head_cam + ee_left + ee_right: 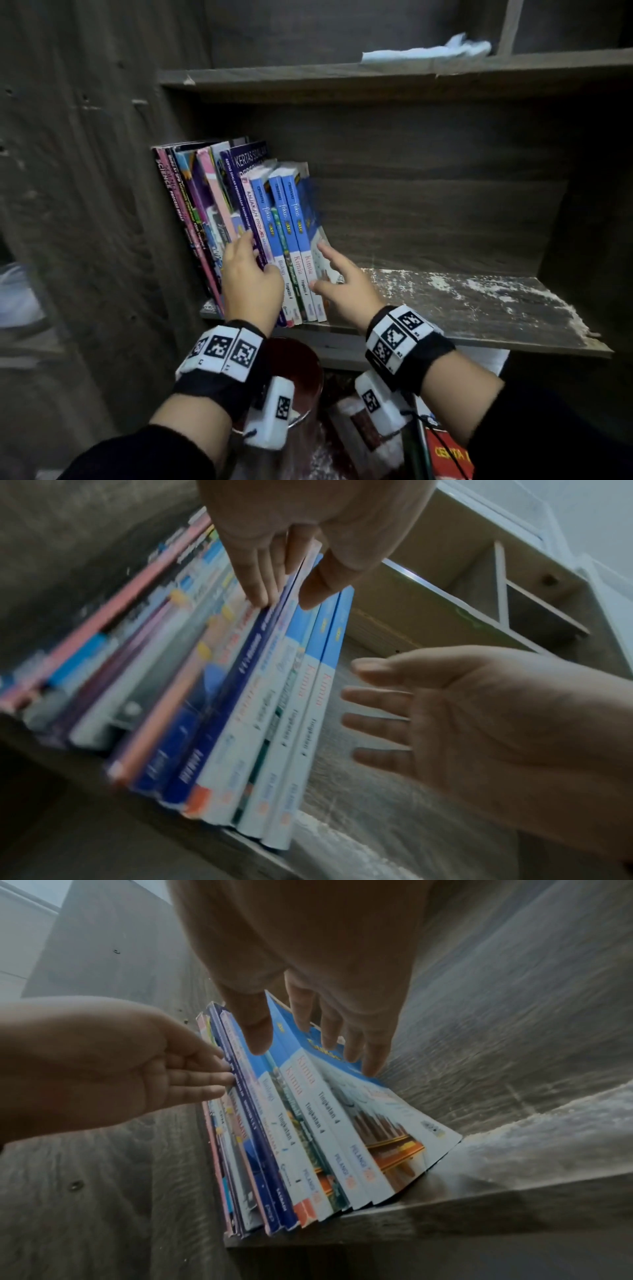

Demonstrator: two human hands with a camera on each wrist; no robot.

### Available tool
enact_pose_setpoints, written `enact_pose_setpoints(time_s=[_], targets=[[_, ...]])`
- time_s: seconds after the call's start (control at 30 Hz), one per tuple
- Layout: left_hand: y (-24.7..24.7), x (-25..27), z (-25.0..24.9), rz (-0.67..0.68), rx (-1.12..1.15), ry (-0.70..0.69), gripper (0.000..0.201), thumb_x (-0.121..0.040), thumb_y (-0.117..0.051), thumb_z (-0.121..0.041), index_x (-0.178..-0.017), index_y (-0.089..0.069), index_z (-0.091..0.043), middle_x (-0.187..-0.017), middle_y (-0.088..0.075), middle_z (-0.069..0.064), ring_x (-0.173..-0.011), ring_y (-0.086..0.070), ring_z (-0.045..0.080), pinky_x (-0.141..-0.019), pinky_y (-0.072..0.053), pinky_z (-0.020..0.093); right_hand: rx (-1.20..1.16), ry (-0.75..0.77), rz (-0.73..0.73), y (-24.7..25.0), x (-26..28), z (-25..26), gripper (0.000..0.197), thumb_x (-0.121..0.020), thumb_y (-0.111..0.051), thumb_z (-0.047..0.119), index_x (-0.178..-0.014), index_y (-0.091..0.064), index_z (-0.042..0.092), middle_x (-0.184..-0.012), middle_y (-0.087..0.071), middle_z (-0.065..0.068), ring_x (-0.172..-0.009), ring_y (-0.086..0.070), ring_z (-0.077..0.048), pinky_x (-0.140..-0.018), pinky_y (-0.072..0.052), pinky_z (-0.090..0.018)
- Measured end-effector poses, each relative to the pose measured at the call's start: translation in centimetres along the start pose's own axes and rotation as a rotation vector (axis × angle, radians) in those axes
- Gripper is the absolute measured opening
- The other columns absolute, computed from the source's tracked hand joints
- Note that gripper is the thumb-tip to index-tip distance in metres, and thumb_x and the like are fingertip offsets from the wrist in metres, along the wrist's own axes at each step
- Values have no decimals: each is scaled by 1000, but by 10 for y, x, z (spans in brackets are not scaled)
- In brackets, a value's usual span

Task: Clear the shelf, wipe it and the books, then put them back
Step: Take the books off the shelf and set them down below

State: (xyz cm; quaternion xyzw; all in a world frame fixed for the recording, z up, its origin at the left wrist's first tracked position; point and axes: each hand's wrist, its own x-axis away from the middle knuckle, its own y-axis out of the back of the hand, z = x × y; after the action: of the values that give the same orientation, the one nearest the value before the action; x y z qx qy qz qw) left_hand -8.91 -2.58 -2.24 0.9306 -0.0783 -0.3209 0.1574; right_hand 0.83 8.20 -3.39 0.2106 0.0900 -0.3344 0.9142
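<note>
Left hand (274, 550) at top of frame, fingers (255, 588) slid in among the books (219, 696), thumb (322, 588) on the other side of a dark-blue spine (240, 669); looks like a pinch on 1 or 2 thin vols, blur makes that hard to confirm. Books stand leaning on the shelf (359, 818), spines toward cam. 2 rightmost spines (308, 723) white w/ blue tops. Right hand (479, 723) just beside them, palm up, fingers (377, 718) spread and straight, not touching. Shelf board pale and scuffed near the front edge.
</note>
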Motion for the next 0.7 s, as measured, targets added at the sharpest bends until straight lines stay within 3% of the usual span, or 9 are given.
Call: enact_pose_setpoints(time_s=[0.07, 0.17, 0.33, 0.43, 0.53, 0.63, 0.7], targets=[[-7, 4, -3, -42, 0, 30, 61, -84, -53, 1, -143, -38, -8, -142, -42, 9, -130, -42, 25, -110, -34, 37, -32, 3, 48, -3, 0, -1, 70, -88, -65, 8, -148, -34, 27, -152, -33, 8, -137, -29, -5, -107, -28, -19], [-17, 7, -8, -95, 13, 89, 66, -83, -54, -1, -145, -34, -8, -145, -39, 8, -134, -36, 23, -113, -31, 38, -61, -7, 99, -5, -2, -7, 76, -87, -66, 5, -149, -28, 28, -152, -33, 7, -138, -28, -6, -114, -31, -32], [-19, 1, -8, -149, 109, 117, 61, -83, -58, 2, -142, -40, -4, -134, -46, 9, -119, -50, 21, -102, -43, 33, -105, -31, 148, -3, -8, -14, 80, -88, -63, 1, -151, -21, 24, -154, -30, 4, -141, -28, -11, -109, -28, -22], [-22, -1, -9, -132, 98, 89, 62, -84, -57, 0, -142, -38, -6, -118, -54, 2, -121, -47, 22, -107, -37, 34, -127, -24, 153, -2, -9, -16, 78, -88, -62, -2, -151, -22, 23, -146, -34, 13, -135, -32, -6, -107, -30, -21], [-28, 1, -12, -119, -11, 64, 66, -86, -58, -5, -147, -33, -10, -131, -48, 5, -131, -34, 21, -105, -28, 28, -140, -21, 166, -2, -11, -20, 76, -87, -60, -5, -149, -26, 23, -132, -36, 20, -129, -34, -3, -106, -33, -21], [-25, -5, -15, -190, -23, 39, 68, -84, -58, -4, -147, -32, -11, -135, -37, 10, -129, -34, 24, -99, -27, 23, -141, -17, 171, -1, -15, -27, 76, -87, -61, -6, -149, -29, 24, -139, -40, 15, -135, -36, -10, -103, -36, -18], [-20, -15, -19, -204, -107, 14, 72, -84, -58, -9, -149, -26, -11, -135, -35, 10, -127, -32, 24, -102, -29, 28, -149, -29, 176, 0, -17, -32, 76, -87, -60, -7, -148, -31, 26, -147, -39, 10, -137, -35, -12, -105, -38, -23]])
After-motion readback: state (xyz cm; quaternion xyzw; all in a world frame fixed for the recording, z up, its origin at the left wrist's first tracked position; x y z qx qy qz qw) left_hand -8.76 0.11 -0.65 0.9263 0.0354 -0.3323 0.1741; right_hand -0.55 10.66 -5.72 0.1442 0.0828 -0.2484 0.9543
